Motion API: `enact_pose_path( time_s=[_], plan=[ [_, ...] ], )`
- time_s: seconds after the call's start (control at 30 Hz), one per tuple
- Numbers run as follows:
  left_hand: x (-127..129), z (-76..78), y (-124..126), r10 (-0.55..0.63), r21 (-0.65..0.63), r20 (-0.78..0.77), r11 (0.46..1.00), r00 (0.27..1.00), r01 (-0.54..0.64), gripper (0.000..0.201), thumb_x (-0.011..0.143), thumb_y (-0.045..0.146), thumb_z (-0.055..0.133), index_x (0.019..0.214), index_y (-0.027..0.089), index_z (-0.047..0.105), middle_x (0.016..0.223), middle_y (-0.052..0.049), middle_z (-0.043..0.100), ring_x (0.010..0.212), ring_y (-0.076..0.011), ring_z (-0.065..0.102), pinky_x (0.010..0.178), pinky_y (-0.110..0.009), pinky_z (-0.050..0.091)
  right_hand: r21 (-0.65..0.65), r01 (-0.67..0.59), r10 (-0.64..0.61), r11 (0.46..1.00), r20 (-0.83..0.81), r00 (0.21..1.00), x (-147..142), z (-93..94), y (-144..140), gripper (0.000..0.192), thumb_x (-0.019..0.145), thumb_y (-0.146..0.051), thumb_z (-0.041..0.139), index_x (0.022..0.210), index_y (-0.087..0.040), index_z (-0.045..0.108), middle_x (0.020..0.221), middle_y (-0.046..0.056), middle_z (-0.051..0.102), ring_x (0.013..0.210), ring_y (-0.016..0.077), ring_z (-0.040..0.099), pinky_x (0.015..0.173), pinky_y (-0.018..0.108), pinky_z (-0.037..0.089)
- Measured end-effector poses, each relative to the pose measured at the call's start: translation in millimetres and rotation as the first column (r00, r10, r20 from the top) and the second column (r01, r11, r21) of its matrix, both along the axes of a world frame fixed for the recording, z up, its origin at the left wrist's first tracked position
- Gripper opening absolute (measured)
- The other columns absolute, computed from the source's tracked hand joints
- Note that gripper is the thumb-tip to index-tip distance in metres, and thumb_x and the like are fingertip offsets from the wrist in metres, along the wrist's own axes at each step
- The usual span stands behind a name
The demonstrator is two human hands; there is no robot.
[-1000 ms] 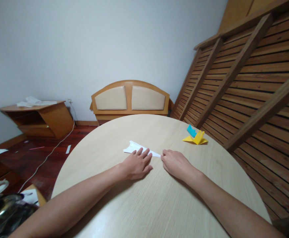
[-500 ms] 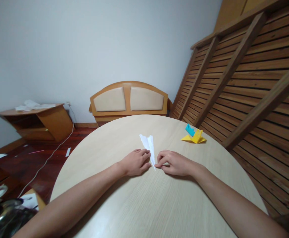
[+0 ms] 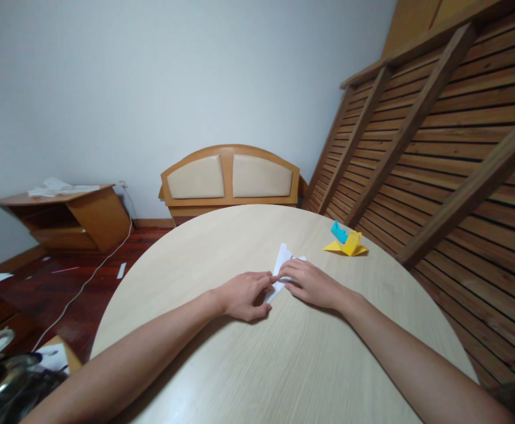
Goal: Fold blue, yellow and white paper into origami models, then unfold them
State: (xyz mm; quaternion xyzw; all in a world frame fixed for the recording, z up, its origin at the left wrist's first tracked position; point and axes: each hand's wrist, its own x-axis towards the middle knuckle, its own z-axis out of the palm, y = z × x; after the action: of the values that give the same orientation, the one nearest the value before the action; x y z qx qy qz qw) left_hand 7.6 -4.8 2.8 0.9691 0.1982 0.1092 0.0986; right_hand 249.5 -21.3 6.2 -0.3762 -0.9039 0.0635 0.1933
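Head view shows you a folded white paper (image 3: 284, 264) lying flat on the surface (image 3: 284, 353), just above the middle of the frame. It is a narrow wedge: its long axis runs from a point at the lower left, under your fingertips, up and to the right toward its wider end. That wider end sticks out past both hands, toward the top of the frame.

Your left hand (image 3: 242, 293) comes in from the lower left, its fingertips meeting the paper's near point; its grip looks narrow, thumb and fingers pinched toward the tip. Your right hand (image 3: 313, 284) lies over the paper's right edge, fingers bent and pressing down on it, so the grip there is closed onto the sheet, not wide. Both hands touch the paper and their fingertips nearly meet at it; the right hand covers more of it, the left holds only the tip.

Further right, well apart from your hands, a yellow fold (image 3: 348, 246) sits on the surface with a blue piece (image 3: 339, 232) touching its left side.
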Motion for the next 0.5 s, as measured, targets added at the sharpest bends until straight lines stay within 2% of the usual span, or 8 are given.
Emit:
enact_pose_path(
  time_s=[0.17, 0.33, 0.5],
  plan=[
    [-2.7, 8.6, 2.1, -0.049, 0.036, -0.044, 0.998, 0.998, 0.050, 0.043, 0.075, 0.018, 0.057, 0.119, 0.015, 0.058, 0.127, -0.012, 0.064, 0.120, -0.0279, 0.056, 0.103, -0.040, 0.047, -0.008, 0.045, -0.045, 0.999, 0.000, 0.999, 11.3, -7.8, 5.7, 0.034, 0.088, -0.027, 0.063, 0.121, -0.019, 0.066, 0.126, 0.010, 0.066, 0.123, 0.0255, 0.054, 0.108, 0.045, 0.037],
    [-4.5, 16.6, 1.3, -0.037, 0.118, -0.140, 0.992, 0.989, 0.054, 0.028, 0.080, 0.011, 0.054, 0.105, 0.019, 0.064, 0.123, -0.008, 0.068, 0.104, -0.0247, 0.062, 0.092, -0.035, 0.051, -0.025, 0.037, -0.036, 0.999, 0.032, 0.999, 12.7, -5.5, 3.6, 0.037, 0.089, -0.029, 0.060, 0.125, -0.021, 0.066, 0.126, 0.009, 0.066, 0.122, 0.0252, 0.056, 0.113, 0.048, 0.031],
    [-3.2, 14.6, -0.4, 0.046, 0.154, -0.142, 0.988, 0.989, -0.024, 0.026, 0.091, 0.011, 0.046, 0.110, 0.017, 0.063, 0.109, -0.011, 0.072, 0.093, -0.0235, 0.065, 0.081, -0.033, 0.053, -0.038, 0.054, -0.052, 0.998, 0.053, 0.997, 8.6, -0.1, 1.6, 0.037, 0.088, -0.026, 0.061, 0.124, -0.022, 0.067, 0.121, 0.009, 0.066, 0.114, 0.0237, 0.058, 0.105, 0.042, 0.039]
  ],
)
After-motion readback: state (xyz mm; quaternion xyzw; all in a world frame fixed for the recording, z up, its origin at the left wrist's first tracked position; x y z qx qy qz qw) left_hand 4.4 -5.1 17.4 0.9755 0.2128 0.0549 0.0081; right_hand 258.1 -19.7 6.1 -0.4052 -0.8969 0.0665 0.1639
